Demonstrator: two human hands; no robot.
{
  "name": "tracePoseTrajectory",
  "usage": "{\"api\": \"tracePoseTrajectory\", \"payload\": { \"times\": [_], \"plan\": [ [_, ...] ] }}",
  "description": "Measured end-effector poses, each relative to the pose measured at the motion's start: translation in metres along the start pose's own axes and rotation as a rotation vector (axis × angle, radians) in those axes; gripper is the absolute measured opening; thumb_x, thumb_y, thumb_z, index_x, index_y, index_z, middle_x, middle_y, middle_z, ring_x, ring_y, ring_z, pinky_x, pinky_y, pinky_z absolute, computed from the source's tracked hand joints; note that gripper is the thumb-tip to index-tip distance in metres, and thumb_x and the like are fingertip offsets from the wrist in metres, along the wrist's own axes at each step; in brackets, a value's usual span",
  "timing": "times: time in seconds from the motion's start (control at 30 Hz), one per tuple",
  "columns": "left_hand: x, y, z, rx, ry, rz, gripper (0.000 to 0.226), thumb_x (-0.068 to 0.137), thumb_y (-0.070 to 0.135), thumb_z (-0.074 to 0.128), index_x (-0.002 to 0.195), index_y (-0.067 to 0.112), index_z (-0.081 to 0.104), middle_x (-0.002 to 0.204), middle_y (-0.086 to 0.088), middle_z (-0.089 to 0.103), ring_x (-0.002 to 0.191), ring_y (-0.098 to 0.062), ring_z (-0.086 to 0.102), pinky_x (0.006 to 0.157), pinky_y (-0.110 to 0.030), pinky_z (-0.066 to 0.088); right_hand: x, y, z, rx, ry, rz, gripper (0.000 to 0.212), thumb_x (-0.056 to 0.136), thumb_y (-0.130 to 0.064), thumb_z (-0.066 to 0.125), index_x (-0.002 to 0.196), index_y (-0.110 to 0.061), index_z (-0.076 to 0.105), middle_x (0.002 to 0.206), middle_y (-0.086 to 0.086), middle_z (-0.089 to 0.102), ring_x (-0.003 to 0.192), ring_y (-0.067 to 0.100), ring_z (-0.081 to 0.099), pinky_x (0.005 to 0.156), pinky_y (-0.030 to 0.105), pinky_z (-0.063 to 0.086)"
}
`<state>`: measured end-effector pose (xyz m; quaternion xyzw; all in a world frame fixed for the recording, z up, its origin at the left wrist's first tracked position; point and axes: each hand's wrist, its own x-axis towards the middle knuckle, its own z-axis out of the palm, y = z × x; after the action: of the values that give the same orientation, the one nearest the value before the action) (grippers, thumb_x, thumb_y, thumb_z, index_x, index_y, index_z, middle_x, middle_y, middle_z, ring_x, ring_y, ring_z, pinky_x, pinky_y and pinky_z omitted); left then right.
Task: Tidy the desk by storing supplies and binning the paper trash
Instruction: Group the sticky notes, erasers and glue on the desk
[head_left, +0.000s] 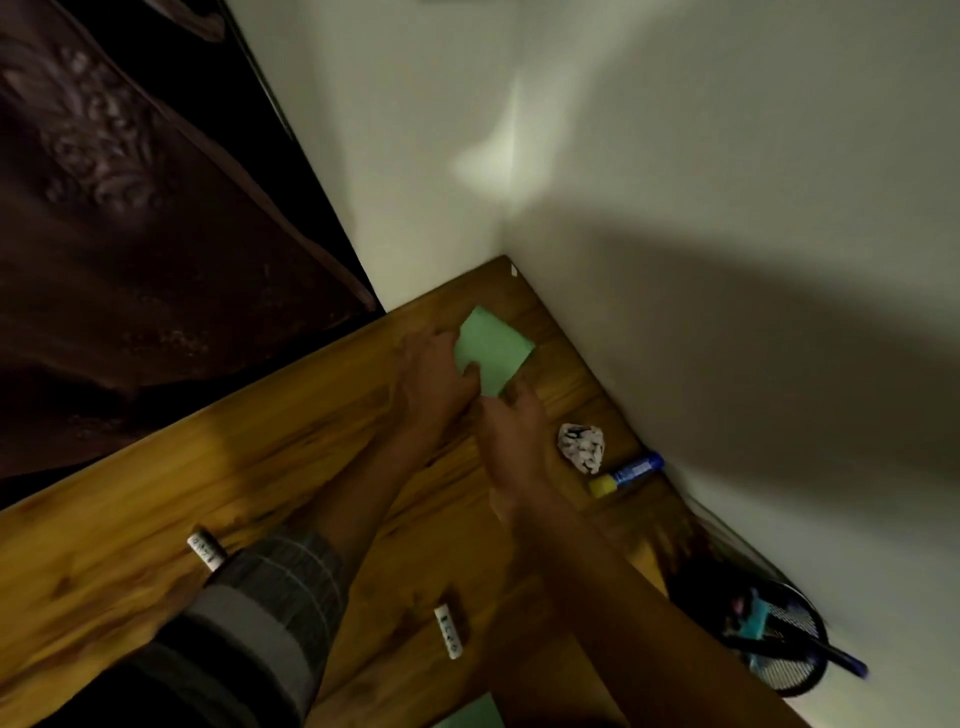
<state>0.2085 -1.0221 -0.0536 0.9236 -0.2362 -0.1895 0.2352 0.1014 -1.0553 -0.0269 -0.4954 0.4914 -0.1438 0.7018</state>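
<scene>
Green paper (493, 349), counter (156, 519) corner: left hand (434, 382) and right hand (514, 436) both pinch its edge. Crumpled paper ball (582, 448) at 4 o'clock, glue stick (626, 474) beyond.

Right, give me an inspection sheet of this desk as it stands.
Surface: wooden desk set in a wall corner.
Job's things: green paper flat near the corner; crumpled paper ball; glue stick; two markers; mesh cup holding pens.
Clutter: nothing seen.
Hands: left hand and right hand both on the green paper's near edge; grip unclear.
Cables: nothing seen.
Surroundings: pale wall; dark patterned curtain.
</scene>
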Motion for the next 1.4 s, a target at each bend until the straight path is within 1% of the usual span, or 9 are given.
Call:
{"api": "tracePoseTrajectory", "payload": {
  "times": [0.27,0.37,0.57,0.7,0.8,0.9,1.07,1.3,1.4],
  "plan": [
    [-0.057,-0.018,-0.014,-0.060,0.141,-0.244,0.037,0.098,0.031,0.063,0.132,0.016,0.068,0.126,-0.012,0.070,0.107,-0.026,0.067,0.082,-0.030,0.052,-0.016,0.009,-0.017,-0.159,0.028,0.095,0.024,0.079,-0.019,0.070,0.102,-0.014,0.075,0.096,0.009,0.076,0.090,0.029,0.072,0.079,0.045,0.059],
    [-0.105,-0.033,-0.021,-0.133,0.139,-0.370,0.033,0.101,0.027,0.063,0.132,0.020,0.068,0.124,-0.009,0.073,0.090,-0.015,0.066,0.058,-0.017,0.041,-0.035,0.027,-0.035,-0.203,-0.002,0.068,0.034,0.089,-0.018,0.073,0.122,-0.011,0.070,0.112,0.005,0.073,0.101,0.017,0.069,0.076,0.024,0.056],
    [-0.225,-0.072,-0.015,-0.444,0.149,-0.481,0.022,0.097,0.028,0.069,0.117,0.020,0.074,0.094,0.003,0.073,0.077,-0.011,0.067,0.067,-0.024,0.052,-0.099,0.053,-0.079,-0.281,-0.197,0.126,0.020,0.090,-0.023,0.075,0.110,-0.027,0.073,0.101,-0.008,0.075,0.096,0.007,0.071,0.082,0.027,0.060],
    [-0.304,-0.094,0.009,-0.533,0.262,-0.389,0.033,0.080,0.019,0.089,0.110,0.028,0.080,0.119,0.002,0.075,0.104,-0.020,0.071,0.102,-0.039,0.056,-0.142,0.074,-0.111,-0.398,-0.232,0.078,0.011,0.083,-0.020,0.082,0.093,-0.026,0.081,0.089,-0.005,0.079,0.088,0.002,0.074,0.081,0.021,0.059],
    [-0.344,-0.101,0.029,-0.549,0.225,-0.439,0.046,0.073,0.026,0.091,0.086,0.066,0.073,0.099,0.017,0.078,0.087,0.000,0.073,0.078,-0.014,0.058,-0.165,0.098,-0.131,-0.664,-0.257,-0.005,0.017,0.076,-0.036,0.086,0.082,-0.049,0.078,0.087,-0.014,0.078,0.086,-0.007,0.070,0.081,0.018,0.057],
    [-0.376,-0.112,0.040,-0.582,0.261,-0.522,0.030,0.061,0.057,0.078,0.081,0.075,0.065,0.084,0.016,0.078,0.079,0.000,0.075,0.069,-0.027,0.063,-0.180,0.113,-0.147,-0.794,-0.314,-0.042,0.024,0.074,-0.038,0.087,0.088,-0.053,0.077,0.094,-0.027,0.074,0.092,-0.008,0.069,0.086,0.014,0.054],
    [-0.392,-0.100,0.045,-0.598,0.159,-0.456,0.064,0.055,0.000,0.099,0.079,0.051,0.068,0.070,0.054,0.056,0.073,0.029,0.057,0.069,0.009,0.038,-0.198,0.125,-0.159,-0.897,-0.336,-0.090,0.051,0.073,-0.027,0.089,0.069,-0.069,0.061,0.070,-0.056,0.052,0.081,-0.033,0.054,0.078,-0.004,0.040],
    [-0.409,-0.101,0.043,-0.624,0.160,-0.516,0.048,0.067,0.025,0.096,0.072,0.064,0.068,0.072,0.044,0.065,0.068,0.010,0.068,0.063,-0.010,0.054,-0.205,0.146,-0.163,-1.021,-0.233,-0.194,0.022,0.073,-0.024,0.090,0.093,-0.029,0.083,0.076,-0.024,0.074,0.068,-0.029,0.055,0.065,-0.006,0.039],
    [-0.418,-0.096,0.040,-0.595,0.141,-0.517,0.044,0.067,0.035,0.095,0.075,0.063,0.062,0.065,0.053,0.055,0.075,0.018,0.065,0.070,-0.010,0.054,-0.207,0.151,-0.162,-1.064,-0.200,-0.223,0.023,0.074,-0.024,0.088,0.097,-0.026,0.082,0.095,-0.006,0.079,0.088,0.002,0.073,0.074,0.008,0.047]
  ]
}}
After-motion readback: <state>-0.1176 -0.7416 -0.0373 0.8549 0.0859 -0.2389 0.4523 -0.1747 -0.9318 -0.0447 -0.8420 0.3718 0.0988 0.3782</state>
